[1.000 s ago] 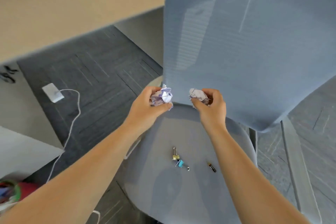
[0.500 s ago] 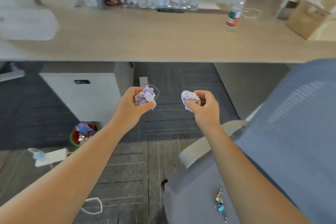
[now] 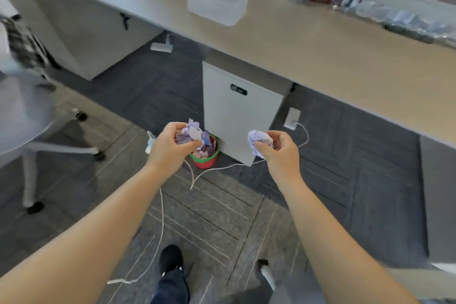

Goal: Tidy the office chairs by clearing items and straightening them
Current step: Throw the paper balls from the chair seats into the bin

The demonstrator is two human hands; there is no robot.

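Note:
My left hand (image 3: 170, 148) grips a crumpled ball of purple-and-white paper (image 3: 190, 133). My right hand (image 3: 278, 150) grips a second, smaller crumpled paper ball (image 3: 257, 142). Both hands are held out in front of me above the floor. A small red bin with a green rim (image 3: 204, 158) stands on the carpet just beyond my left hand, filled with scraps and partly hidden by the paper. A grey office chair (image 3: 22, 116) with a checked cloth on it is at the left edge.
A long wooden desk (image 3: 308, 49) runs across the top with a clear plastic basket (image 3: 217, 1) on it. A white drawer cabinet (image 3: 237, 111) stands under the desk behind the bin. White cables (image 3: 192, 177) trail over the grey carpet. My black shoe (image 3: 170, 258) is below.
The view has swung left, away from the blue chair and toward the bin. Both hands still hold their paper balls, and the bin now lies right behind my left hand.

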